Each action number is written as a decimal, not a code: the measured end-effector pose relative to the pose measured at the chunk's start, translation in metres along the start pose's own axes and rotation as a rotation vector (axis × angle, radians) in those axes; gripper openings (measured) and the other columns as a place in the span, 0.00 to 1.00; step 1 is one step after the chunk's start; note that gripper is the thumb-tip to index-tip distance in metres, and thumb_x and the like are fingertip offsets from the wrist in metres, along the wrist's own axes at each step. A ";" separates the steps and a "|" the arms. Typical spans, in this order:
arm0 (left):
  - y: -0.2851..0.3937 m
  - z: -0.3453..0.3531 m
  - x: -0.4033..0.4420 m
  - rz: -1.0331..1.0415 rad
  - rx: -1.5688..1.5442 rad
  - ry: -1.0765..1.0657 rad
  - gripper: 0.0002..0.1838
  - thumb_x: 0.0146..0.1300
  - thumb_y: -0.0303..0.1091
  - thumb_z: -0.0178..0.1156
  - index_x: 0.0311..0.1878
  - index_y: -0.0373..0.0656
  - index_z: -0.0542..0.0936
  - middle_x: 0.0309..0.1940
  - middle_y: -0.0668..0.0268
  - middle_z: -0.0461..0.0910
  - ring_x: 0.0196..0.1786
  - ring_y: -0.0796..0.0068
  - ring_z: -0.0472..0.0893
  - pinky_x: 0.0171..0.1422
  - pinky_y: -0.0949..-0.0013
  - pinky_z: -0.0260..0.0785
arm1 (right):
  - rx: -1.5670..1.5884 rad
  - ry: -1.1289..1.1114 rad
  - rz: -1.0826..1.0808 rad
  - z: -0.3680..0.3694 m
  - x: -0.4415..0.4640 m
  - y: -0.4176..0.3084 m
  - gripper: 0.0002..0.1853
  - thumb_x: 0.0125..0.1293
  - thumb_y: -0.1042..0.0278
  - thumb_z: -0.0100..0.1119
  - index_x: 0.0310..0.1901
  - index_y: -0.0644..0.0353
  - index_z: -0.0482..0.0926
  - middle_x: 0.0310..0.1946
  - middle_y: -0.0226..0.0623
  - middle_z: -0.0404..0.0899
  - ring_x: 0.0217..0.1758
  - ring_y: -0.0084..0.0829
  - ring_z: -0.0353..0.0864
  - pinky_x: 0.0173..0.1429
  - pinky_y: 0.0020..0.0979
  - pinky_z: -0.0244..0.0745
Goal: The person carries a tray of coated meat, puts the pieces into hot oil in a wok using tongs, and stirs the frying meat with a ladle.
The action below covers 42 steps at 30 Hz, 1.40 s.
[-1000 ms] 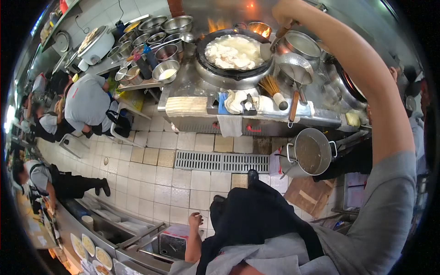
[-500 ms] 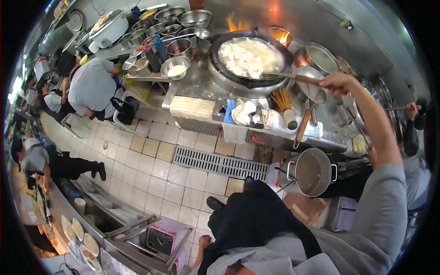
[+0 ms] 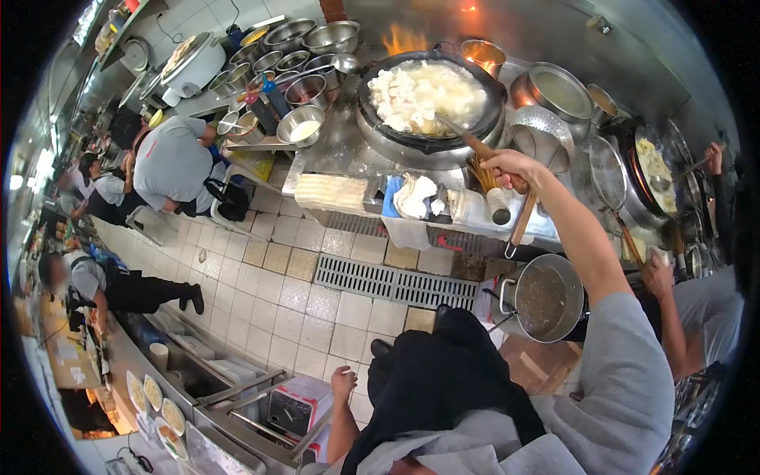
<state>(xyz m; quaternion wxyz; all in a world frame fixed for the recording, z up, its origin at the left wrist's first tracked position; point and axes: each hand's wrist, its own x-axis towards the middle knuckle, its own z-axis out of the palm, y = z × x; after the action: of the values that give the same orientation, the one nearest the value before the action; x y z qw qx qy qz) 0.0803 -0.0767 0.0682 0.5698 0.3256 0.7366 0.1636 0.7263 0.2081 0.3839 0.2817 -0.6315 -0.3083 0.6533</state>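
Note:
My right hand (image 3: 511, 168) is closed around the wooden handle of a wok utensil (image 3: 454, 125). Its metal shaft slants into a large black wok (image 3: 497, 107), and its head is hidden in the food. Pale white chunks of food (image 3: 400, 99) lie heaped on the wok's left side, with cloudy, steaming liquid on the right. Low beside my lap, my left hand (image 3: 343, 383) has curled fingers. A small pale spot shows at its fingertips, too small to make out.
Flames (image 3: 404, 38) rise behind the wok. A bamboo brush (image 3: 492, 194), a strainer (image 3: 542, 138) and folded cloths (image 3: 414, 195) lie near the stove edge. A large stockpot (image 3: 546, 299) stands low at right. A co-worker's hand (image 3: 658, 275) is beyond it; other people are at left.
My right hand has moved left and slightly down, with the utensil now steeper in the wok. The white chunks sit farther left. My left hand has risen. The view has turned slightly.

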 end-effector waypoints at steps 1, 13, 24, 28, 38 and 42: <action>-0.004 0.000 0.000 -0.004 0.010 -0.006 0.19 0.57 0.24 0.55 0.53 0.35 0.74 0.32 0.55 0.81 0.30 0.67 0.83 0.29 0.66 0.78 | 0.046 -0.010 -0.005 0.001 -0.003 0.003 0.07 0.68 0.68 0.53 0.40 0.54 0.64 0.18 0.24 0.64 0.11 0.16 0.61 0.12 0.24 0.56; -0.131 -0.035 -0.019 -0.392 -0.140 -0.192 0.16 0.59 0.24 0.55 0.52 0.36 0.76 0.31 0.58 0.80 0.28 0.65 0.82 0.30 0.60 0.79 | 0.468 0.002 -0.134 0.040 -0.069 0.060 0.09 0.70 0.66 0.53 0.34 0.53 0.63 0.18 0.22 0.65 0.10 0.12 0.58 0.10 0.20 0.52; -0.049 -0.041 -0.054 -0.143 0.204 -0.058 0.15 0.60 0.23 0.55 0.52 0.36 0.76 0.35 0.55 0.82 0.30 0.65 0.84 0.29 0.63 0.80 | 0.763 -0.078 -0.195 0.079 -0.073 0.067 0.08 0.72 0.61 0.52 0.39 0.55 0.69 0.17 0.21 0.65 0.10 0.12 0.56 0.11 0.20 0.51; -0.025 -0.046 -0.059 -0.108 0.234 -0.071 0.16 0.60 0.22 0.55 0.52 0.36 0.76 0.35 0.55 0.82 0.31 0.65 0.84 0.29 0.63 0.79 | 0.487 0.109 -0.131 0.090 -0.098 0.028 0.12 0.71 0.60 0.53 0.32 0.55 0.67 0.17 0.22 0.65 0.10 0.14 0.57 0.12 0.21 0.52; -0.065 -0.057 -0.021 -0.137 0.187 -0.160 0.19 0.57 0.23 0.56 0.53 0.35 0.74 0.32 0.57 0.81 0.27 0.66 0.82 0.29 0.63 0.79 | -0.816 0.542 -0.055 0.074 -0.158 -0.050 0.13 0.59 0.66 0.62 0.41 0.64 0.74 0.16 0.31 0.70 0.12 0.24 0.70 0.13 0.30 0.63; -0.078 -0.053 -0.004 -0.188 0.087 -0.171 0.19 0.56 0.23 0.56 0.53 0.34 0.75 0.32 0.57 0.81 0.27 0.66 0.82 0.30 0.63 0.79 | -1.078 0.639 -0.157 0.064 -0.171 -0.068 0.15 0.55 0.67 0.62 0.41 0.65 0.73 0.18 0.37 0.72 0.12 0.29 0.72 0.15 0.32 0.66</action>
<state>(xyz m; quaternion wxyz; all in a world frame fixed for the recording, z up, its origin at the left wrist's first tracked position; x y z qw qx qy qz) 0.0079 -0.1299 0.0390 0.6289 0.2921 0.7188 0.0489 0.6687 0.1201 0.5474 0.0491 -0.8242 -0.5403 0.1624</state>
